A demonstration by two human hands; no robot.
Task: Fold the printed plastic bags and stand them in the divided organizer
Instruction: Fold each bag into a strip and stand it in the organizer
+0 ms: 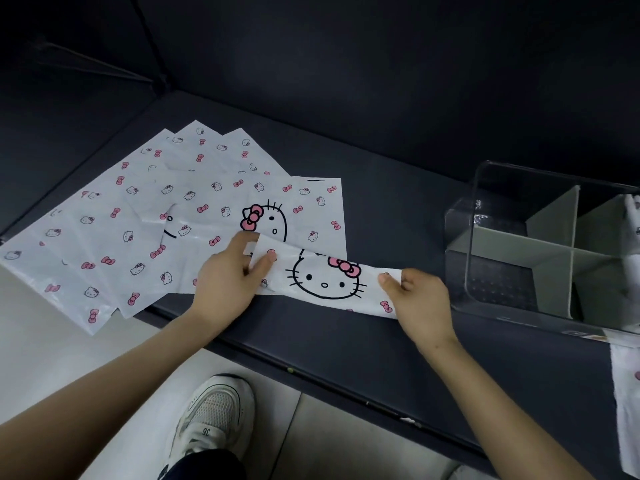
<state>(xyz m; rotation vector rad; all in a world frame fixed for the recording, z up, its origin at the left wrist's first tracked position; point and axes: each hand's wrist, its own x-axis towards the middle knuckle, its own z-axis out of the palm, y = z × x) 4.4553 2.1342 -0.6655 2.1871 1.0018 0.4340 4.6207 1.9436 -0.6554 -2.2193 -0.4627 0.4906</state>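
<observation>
Head view: both hands' grips pinch the ends of a folded white cat-print bag strip [332, 278]; left hand [227, 278], right hand [420, 303].

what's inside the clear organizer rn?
The clear organizer holds grey dividers; the near-left compartments look empty. One white printed piece stands at the far right, cut off by the frame edge, so the rest there is unseen.

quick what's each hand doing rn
Left hand: closed, pinching the left end of the folded bag strip.
Right hand: closed, gripping the strip's right end.
</observation>
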